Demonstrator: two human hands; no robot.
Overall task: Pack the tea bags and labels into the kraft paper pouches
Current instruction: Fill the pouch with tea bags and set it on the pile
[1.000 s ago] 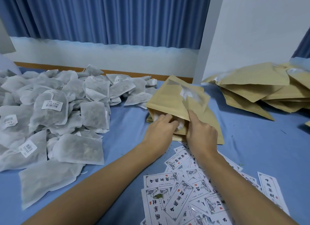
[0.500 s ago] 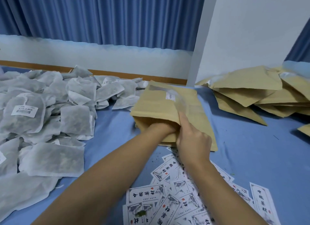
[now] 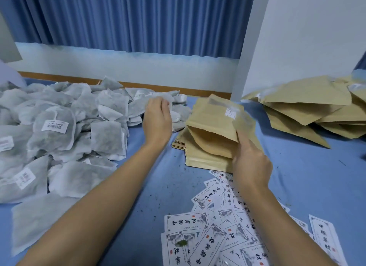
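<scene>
At centre, on a stack of flat pouches (image 3: 206, 163), lies one open kraft pouch (image 3: 213, 117) with its mouth facing the viewer. The right hand (image 3: 251, 164) grips the upper lip of the mouth and holds it raised, index finger extended along the paper. Only the bare kraft lining shows inside. A small white sticker (image 3: 229, 113) sits near the pouch's far end.

The left hand (image 3: 157, 120) hovers over the near edge of the tea bag heap (image 3: 59, 131), fingers loosely curled at one bag. Whether it has hold of that bag cannot be told.

Printed labels (image 3: 213, 236) lie scattered in the foreground, below the stack. A second, loose pile of kraft pouches (image 3: 309, 111) lies at far right.

Everything rests on a blue cloth (image 3: 307, 186) speckled with dark tea crumbs. Behind it hang a pleated blue curtain (image 3: 128, 18) and, to the right, a white wall (image 3: 316, 28).
</scene>
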